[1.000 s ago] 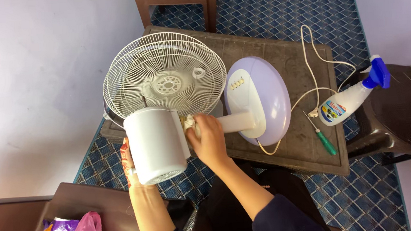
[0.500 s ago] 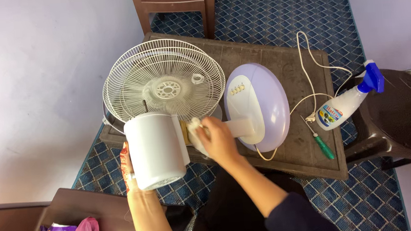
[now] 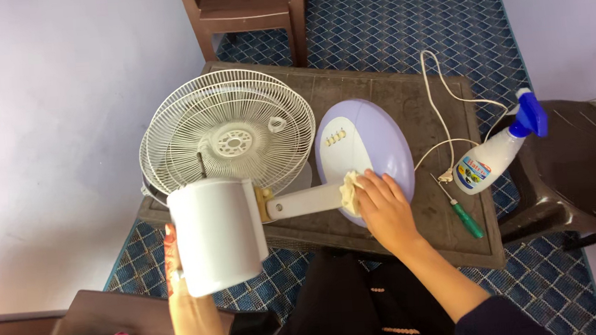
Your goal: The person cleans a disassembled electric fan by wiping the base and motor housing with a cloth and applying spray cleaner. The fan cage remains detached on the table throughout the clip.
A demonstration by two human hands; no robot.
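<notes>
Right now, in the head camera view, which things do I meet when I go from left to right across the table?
Wire fan guard → white motor housing, held by the left hand → fan neck → right hand pressing a cloth on the lilac base → green screwdriver → spray bottle.

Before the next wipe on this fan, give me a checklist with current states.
1. Left hand steadies the white motor housing: ok.
2. Right hand presses the cloth where the stem meets the lavender base: ok.
3. Plug lies loose on the table, unpowered: ok.
4. Screwdriver lies apart from the right hand: ok.
5. Spray bottle leans at the table edge: cannot tell if stable.
6. Fan grille rests flat on the table: ok.
</notes>
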